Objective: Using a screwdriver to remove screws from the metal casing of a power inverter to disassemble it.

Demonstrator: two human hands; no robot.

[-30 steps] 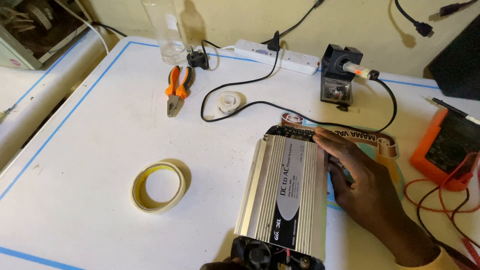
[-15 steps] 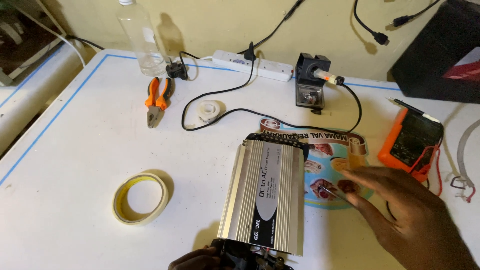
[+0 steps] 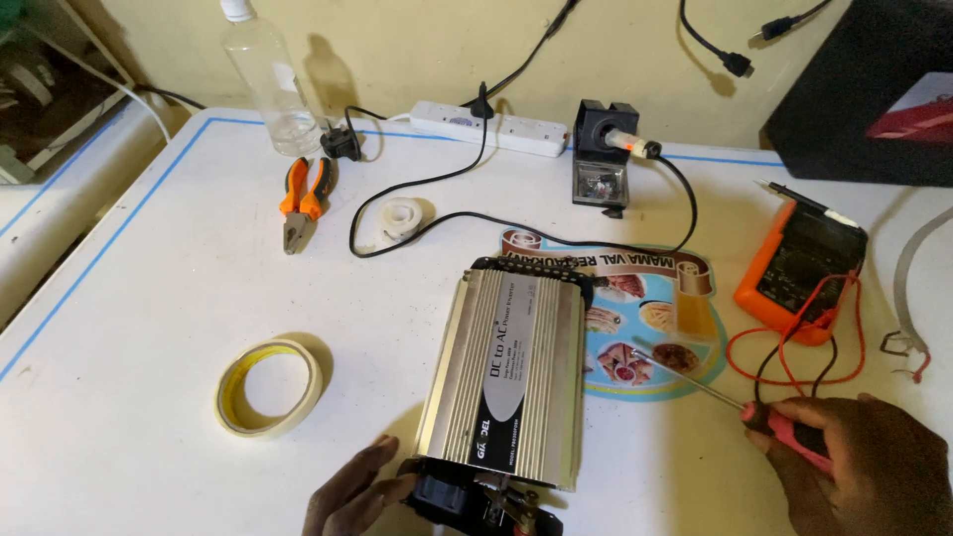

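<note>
Head view shows the right hand (image 3: 864, 467) gripping a red-handled screwdriver (image 3: 735, 402), tip aimed at ten o'clock. The silver power inverter (image 3: 511, 372) lies at nine o'clock from it, long side running twelve to six. The left hand (image 3: 352, 491), fingers loose, touches its near end and is nearer.

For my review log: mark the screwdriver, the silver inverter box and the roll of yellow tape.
screwdriver (image 3: 784, 427), head view, red handle in right hand.
silver inverter box (image 3: 506, 372), head view, top panel.
roll of yellow tape (image 3: 226, 409), head view, left rim.

left hand (image 3: 352, 493) open, right hand (image 3: 874, 467) gripping
</note>
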